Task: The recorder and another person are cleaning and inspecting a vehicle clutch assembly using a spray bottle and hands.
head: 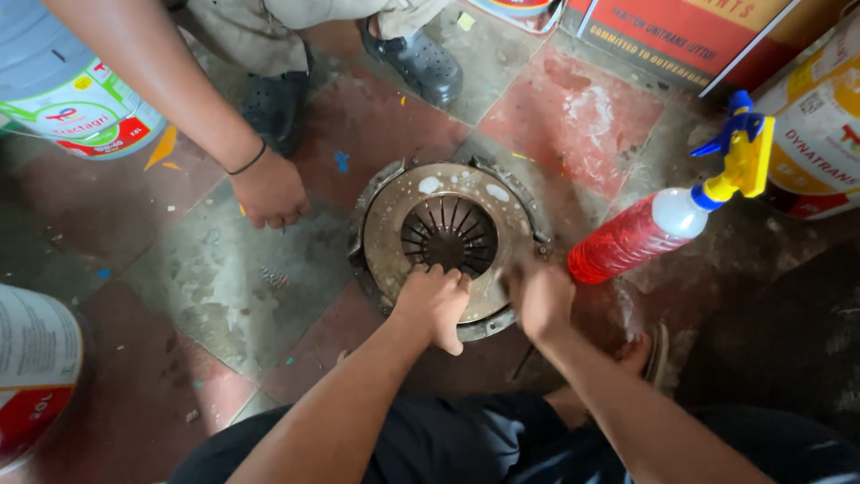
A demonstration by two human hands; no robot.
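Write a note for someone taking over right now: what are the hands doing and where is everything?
Left hand: fingers hooked over the inner edge of the round metal clutch plate on the tiled floor.
Right hand: blurred, on the plate's near right rim; grip unclear.
Red spray bottle lies right of the plate.
Another person's hand rests on the floor, left of the plate.
Done: plate is wet, with foam spots.
Left: cannot tell.

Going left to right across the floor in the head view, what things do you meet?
Large can at the left edge → another person's hand → left hand on the round metal clutch plate → right hand → red spray bottle → drum at the right edge.
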